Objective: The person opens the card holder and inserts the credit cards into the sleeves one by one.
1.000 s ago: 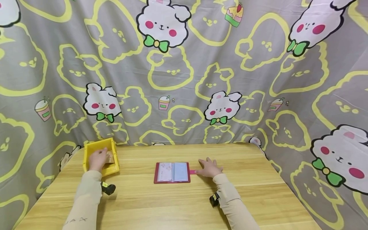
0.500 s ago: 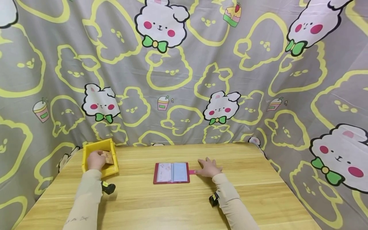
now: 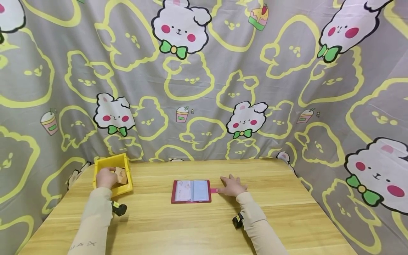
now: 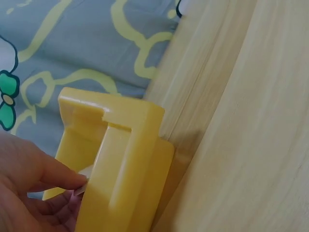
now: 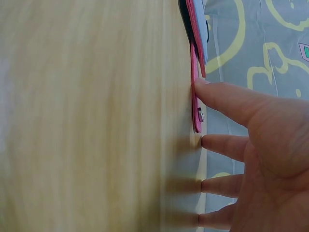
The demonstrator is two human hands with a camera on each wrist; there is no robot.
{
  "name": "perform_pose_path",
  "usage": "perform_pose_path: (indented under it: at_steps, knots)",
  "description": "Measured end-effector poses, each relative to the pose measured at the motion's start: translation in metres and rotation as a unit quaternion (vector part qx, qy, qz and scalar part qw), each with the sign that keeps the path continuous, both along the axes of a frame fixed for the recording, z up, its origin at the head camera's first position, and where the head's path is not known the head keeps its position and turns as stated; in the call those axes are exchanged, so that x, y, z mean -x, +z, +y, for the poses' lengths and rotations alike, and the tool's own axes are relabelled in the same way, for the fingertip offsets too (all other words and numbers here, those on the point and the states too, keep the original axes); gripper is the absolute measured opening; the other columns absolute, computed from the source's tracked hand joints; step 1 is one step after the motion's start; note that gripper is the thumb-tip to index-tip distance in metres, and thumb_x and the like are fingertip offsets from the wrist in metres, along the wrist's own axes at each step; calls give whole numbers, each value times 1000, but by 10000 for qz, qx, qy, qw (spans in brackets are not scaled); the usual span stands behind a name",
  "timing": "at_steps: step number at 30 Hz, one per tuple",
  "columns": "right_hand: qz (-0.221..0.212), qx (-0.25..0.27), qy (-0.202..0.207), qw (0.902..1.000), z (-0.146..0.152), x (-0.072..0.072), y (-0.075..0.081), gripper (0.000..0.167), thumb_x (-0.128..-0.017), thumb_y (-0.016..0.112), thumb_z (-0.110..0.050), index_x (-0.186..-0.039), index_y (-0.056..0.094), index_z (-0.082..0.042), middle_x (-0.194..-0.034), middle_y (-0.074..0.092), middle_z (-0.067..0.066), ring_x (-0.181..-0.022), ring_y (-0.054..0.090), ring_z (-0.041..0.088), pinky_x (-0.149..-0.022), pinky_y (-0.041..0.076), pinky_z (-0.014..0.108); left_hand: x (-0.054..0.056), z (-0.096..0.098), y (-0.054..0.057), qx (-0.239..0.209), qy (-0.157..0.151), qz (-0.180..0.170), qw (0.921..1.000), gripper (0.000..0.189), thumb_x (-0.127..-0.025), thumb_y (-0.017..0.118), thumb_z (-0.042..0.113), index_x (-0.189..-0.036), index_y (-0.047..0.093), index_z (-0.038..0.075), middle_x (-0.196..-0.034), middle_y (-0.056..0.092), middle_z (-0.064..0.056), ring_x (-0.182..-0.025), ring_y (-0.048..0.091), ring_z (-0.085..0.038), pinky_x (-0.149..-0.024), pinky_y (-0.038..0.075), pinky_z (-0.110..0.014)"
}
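Glossy plastic bin [image 4: 118, 169], wood-grained table [image 4: 241, 121], perhaps matt-paper card [image 3: 120, 175].

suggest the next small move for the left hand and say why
Probably lift the card up out of the bin: the left hand seems to pinch it by the edge, and the booklet lies open, its strap under the right hand.

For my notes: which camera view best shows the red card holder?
The head view: both inner sides of the red card holder show there. The right wrist view catches one end edge-on and the pink strap; the left wrist view, none.
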State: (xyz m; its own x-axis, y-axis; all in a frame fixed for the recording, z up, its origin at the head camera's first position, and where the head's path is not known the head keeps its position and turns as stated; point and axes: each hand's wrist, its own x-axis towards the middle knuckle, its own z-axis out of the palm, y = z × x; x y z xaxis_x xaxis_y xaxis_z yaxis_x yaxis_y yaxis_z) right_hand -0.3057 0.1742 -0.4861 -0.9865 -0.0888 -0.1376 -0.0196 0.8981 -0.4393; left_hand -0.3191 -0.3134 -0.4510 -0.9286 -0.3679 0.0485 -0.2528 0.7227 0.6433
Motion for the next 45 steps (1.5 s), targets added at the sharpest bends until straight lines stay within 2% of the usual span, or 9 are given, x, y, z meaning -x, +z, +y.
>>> perform_pose_path:
  at_steps: [5,9,14,18,21,24,29,38,45]
  knots:
    - [11,-10,-20,10000,-1,0,-2,67,-86,69,-46,-144,48,-20,-156,30,23,-142,16,57,-101,13,83,-3,1,2,-90,-5,-2,10000,51,-81,45,-2,-130,52,-12,-129,52,-35,-91,51,-40,-60,39,-29]
    - [28,11,-9,10000,-1,0,-2,67,-85,69,-46,-143,49,-18,-156,31,24,-142,17,58,-101,13,83,-4,0,4,-300,-4,141,9995,56,-78,48,-6,-134,48,-13,-131,51,-36,-80,54,-37,-54,42,-28]
    - [38,-19,-3,10000,0,-1,-1,67,-85,69,-46,-143,49,-18,-155,31,24,-141,17,58,-100,15,83,-5,-3,9,-393,-31,306,9988,56,-82,49,-6,-138,43,-13,-132,50,-37,-79,60,-36,-52,42,-27]
    - [28,-19,2,10000,0,-1,-1,68,-85,68,-47,-144,49,-18,-156,31,24,-141,17,58,-100,15,83,-9,-4,14,-732,-49,518,9960,59,-84,51,-5,-141,39,-11,-110,53,-36,-78,64,-31,-57,50,-25]
    - [32,-3,25,10000,1,-1,-1,68,-85,69,-46,-144,49,-18,-156,30,24,-141,17,59,-100,15,84,-14,-4,18,-1274,-197,658,9895,64,-86,51,-6,-148,32,-5,-91,45,-17,-67,58,-20,-63,58,-27]
    - [28,14,26,10000,1,0,-2,68,-85,69,-46,-144,49,-18,-156,30,24,-141,17,58,-99,15,84,-19,-4,22,-1743,-459,775,9806,67,-90,50,-6,-152,25,-1,-90,36,-7,-70,48,-12,-70,60,-24]
    - [3,-11,0,10000,1,2,-3,69,-85,68,-48,-144,48,-20,-157,29,23,-142,16,57,-100,13,84,-26,2,31,-2244,-809,1025,9657,71,-91,53,-7,-154,21,2,-98,37,-7,-78,48,-10,-76,59,-24]
    - [9,-22,-8,10000,1,3,-5,69,-84,69,-48,-144,49,-19,-156,30,23,-142,17,57,-100,13,84,-34,30,49,-2021,-1496,1204,9604,69,-91,58,-4,-152,27,3,-106,45,-14,-74,56,-4,-74,58,-19]
    - [13,-4,1,10000,1,2,-4,68,-85,69,-47,-144,49,-19,-156,30,23,-142,16,57,-100,12,84,-33,66,47,-2647,-2168,1056,9337,67,-89,58,-9,-149,30,2,-104,44,-14,-77,56,-8,-77,59,-25]
